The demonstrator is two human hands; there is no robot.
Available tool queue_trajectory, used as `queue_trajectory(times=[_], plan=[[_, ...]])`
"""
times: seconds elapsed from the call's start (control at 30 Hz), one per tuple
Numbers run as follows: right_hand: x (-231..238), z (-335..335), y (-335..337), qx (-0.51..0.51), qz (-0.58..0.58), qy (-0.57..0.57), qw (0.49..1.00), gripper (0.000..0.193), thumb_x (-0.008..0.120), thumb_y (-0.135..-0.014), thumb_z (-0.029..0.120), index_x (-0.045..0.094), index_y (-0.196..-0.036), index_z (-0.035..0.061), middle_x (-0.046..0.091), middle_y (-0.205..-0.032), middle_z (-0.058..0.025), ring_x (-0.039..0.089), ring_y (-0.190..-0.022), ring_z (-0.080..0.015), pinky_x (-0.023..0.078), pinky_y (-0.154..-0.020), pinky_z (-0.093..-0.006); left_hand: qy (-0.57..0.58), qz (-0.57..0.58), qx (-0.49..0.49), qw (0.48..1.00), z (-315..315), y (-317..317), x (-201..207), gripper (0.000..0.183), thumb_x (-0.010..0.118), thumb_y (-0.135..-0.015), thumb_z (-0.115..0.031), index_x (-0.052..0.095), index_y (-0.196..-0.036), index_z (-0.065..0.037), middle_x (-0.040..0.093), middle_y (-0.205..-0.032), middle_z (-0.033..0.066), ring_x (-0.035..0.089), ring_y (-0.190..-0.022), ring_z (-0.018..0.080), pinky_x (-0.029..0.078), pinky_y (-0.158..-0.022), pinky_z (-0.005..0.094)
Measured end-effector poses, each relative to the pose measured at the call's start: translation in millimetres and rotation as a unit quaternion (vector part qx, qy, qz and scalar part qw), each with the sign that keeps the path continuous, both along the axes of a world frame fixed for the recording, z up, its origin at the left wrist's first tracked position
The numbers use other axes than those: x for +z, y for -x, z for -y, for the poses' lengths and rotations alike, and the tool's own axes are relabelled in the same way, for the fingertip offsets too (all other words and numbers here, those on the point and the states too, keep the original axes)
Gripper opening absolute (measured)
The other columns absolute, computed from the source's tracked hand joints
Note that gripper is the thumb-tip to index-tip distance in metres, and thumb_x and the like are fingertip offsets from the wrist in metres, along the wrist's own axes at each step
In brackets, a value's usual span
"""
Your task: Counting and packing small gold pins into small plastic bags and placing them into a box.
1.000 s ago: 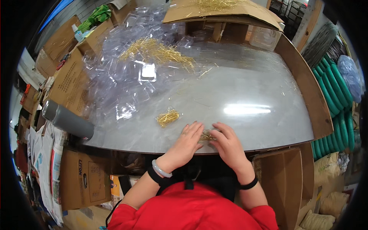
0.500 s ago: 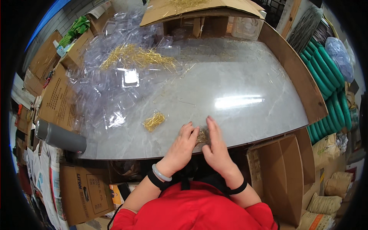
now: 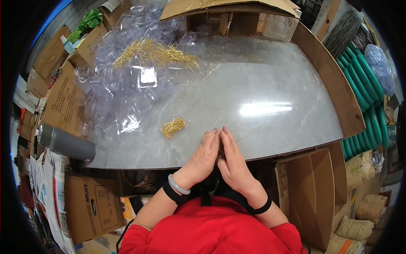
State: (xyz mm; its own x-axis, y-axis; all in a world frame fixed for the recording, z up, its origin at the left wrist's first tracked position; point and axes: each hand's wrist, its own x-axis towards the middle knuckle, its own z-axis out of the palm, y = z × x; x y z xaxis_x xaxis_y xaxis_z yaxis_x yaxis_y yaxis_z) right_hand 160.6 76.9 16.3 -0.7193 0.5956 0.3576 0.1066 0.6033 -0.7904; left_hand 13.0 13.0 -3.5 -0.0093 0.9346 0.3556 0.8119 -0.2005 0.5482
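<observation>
My left hand (image 3: 204, 155) and my right hand (image 3: 231, 156) are pressed together palm to palm at the near edge of the grey marble table (image 3: 270, 84). A small bunch of gold pins shows as a thin dark sliver between the palms; most of it is hidden. A small clear bag of gold pins (image 3: 172, 126) lies on the table just left of my hands. Farther back on the left, a large loose pile of gold pins (image 3: 154, 53) rests on a heap of clear plastic bags (image 3: 122, 91).
A grey cylinder (image 3: 65, 144) lies at the table's left corner. Cardboard boxes (image 3: 91, 205) stand below and to the left, and an open cardboard box (image 3: 228, 12) sits at the back. Green hose coils (image 3: 363, 97) hang on the right beside a wooden side board (image 3: 332, 76).
My hands have drawn together from flat and apart on the table to pressed palm to palm around the pins. The view has shifted slightly.
</observation>
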Motion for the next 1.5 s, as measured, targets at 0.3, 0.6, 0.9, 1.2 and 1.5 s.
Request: queue_trajectory(times=[0.3,0.6,0.9,1.2,1.5], plan=[[-21,-5,6,-0.081,0.068,-0.227,0.968,0.041,0.058,-0.089,0.001,0.056,-0.129,-0.0052,0.060,-0.130,-0.0224,0.055,-0.125,-0.0416,0.044,-0.108,-0.0500,0.005,0.034,0.033,0.999,7,-1,0,0.066,0.051,-0.089,0.004,0.026,-0.151,0.009,0.041,-0.142,0.0329,0.045,-0.130,0.0495,0.044,-0.107,0.0470],[-15,-5,3,-0.082,0.064,-0.273,0.956,0.035,0.063,-0.084,0.000,0.064,-0.119,-0.0020,0.065,-0.120,-0.0170,0.061,-0.116,-0.0368,0.049,-0.102,-0.0479,-0.087,-0.041,0.086,0.992,15,-16,-4,0.057,0.053,-0.090,0.001,0.038,-0.145,0.009,0.049,-0.138,0.0276,0.053,-0.126,0.0417,0.043,-0.111,0.0459],[-14,-6,6,-0.074,0.085,-0.292,0.950,0.031,0.064,-0.084,0.000,0.067,-0.115,-0.0017,0.067,-0.118,-0.0145,0.061,-0.116,-0.0362,0.049,-0.102,-0.0479,-0.075,-0.023,0.078,0.994,16,-13,0,0.063,0.054,-0.090,0.001,0.032,-0.148,0.010,0.049,-0.140,0.0285,0.050,-0.129,0.0431,0.043,-0.110,0.0448],[-17,-14,0,-0.099,0.065,-0.238,0.964,0.030,0.062,-0.083,-0.008,0.067,-0.111,0.0014,0.066,-0.118,-0.0145,0.061,-0.116,-0.0366,0.050,-0.101,-0.0457,-0.121,0.366,0.502,0.774,140,116,35,0.023,0.063,-0.100,-0.022,0.063,-0.103,0.001,0.061,-0.079,0.0048,0.062,-0.061,0.0096,0.049,-0.050,0.0232],[-18,-12,-4,-0.116,0.046,-0.194,0.973,0.024,0.063,-0.086,-0.007,0.068,-0.109,-0.0005,0.064,-0.115,-0.0160,0.063,-0.112,-0.0359,0.052,-0.095,-0.0426,-0.125,0.202,0.631,0.739,253,192,31,0.033,0.071,-0.093,-0.028,0.060,-0.082,0.001,0.057,-0.057,0.0034,0.051,-0.041,0.0110,0.037,-0.040,0.0272]])
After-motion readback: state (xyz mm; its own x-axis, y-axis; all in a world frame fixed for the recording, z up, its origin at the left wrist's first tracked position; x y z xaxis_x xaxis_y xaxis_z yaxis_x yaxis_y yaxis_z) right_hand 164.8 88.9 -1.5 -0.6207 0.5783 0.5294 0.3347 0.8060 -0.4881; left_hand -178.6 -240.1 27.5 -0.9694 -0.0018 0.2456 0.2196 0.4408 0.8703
